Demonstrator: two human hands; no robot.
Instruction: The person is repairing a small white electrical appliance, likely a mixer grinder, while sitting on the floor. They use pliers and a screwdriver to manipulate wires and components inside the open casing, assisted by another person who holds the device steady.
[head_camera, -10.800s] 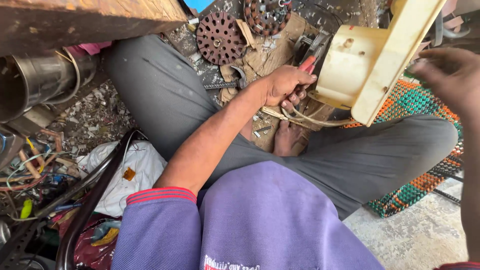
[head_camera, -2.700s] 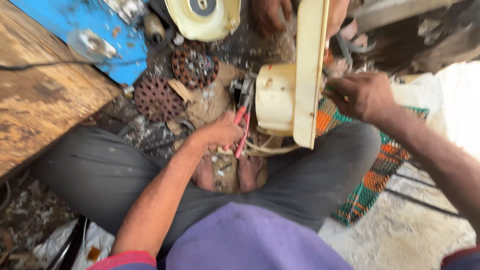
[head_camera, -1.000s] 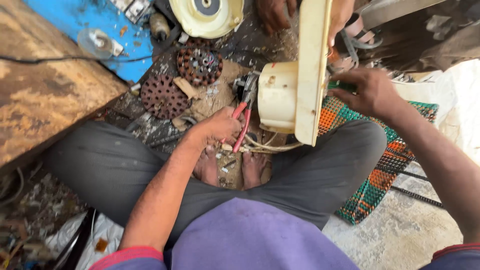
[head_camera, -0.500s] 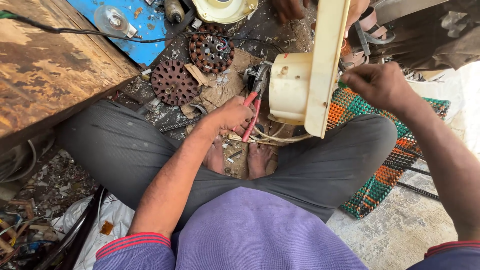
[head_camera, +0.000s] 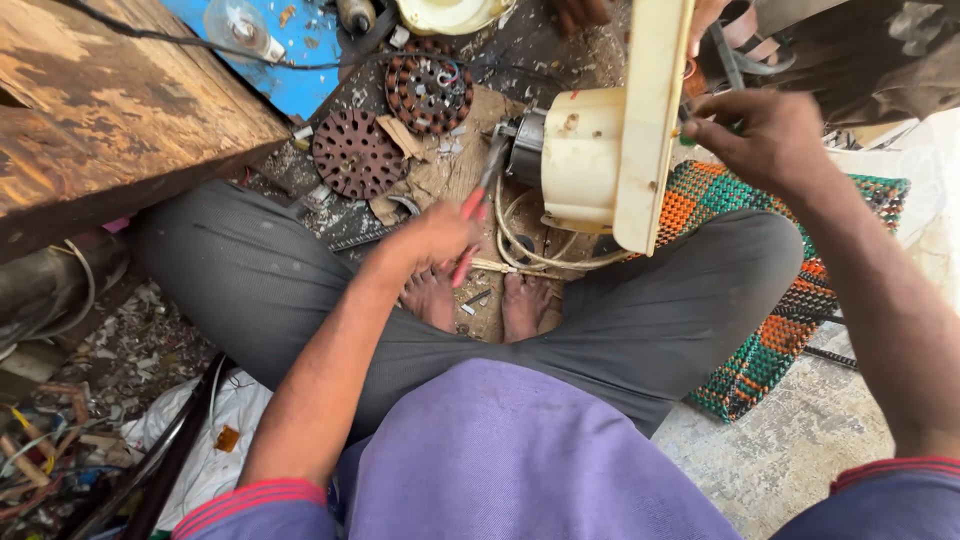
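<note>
Since the earlier frame the view has shifted slightly; the rusty round rotor discs (head_camera: 357, 154) now sit further up left. The left hand (head_camera: 437, 232) stays clenched on red-handled pliers (head_camera: 478, 210), jaws at the motor. The cream fan housing (head_camera: 610, 140) stands upright over the lap, gripped at its edge by the right hand (head_camera: 765, 135). No labels readable.

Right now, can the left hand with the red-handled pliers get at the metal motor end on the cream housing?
Probably yes. The left hand holds the red-handled pliers, whose tips point at the metal motor end of the cream housing. Nothing lies between them; the pale wires hang below. The right hand is at the far side.
</note>
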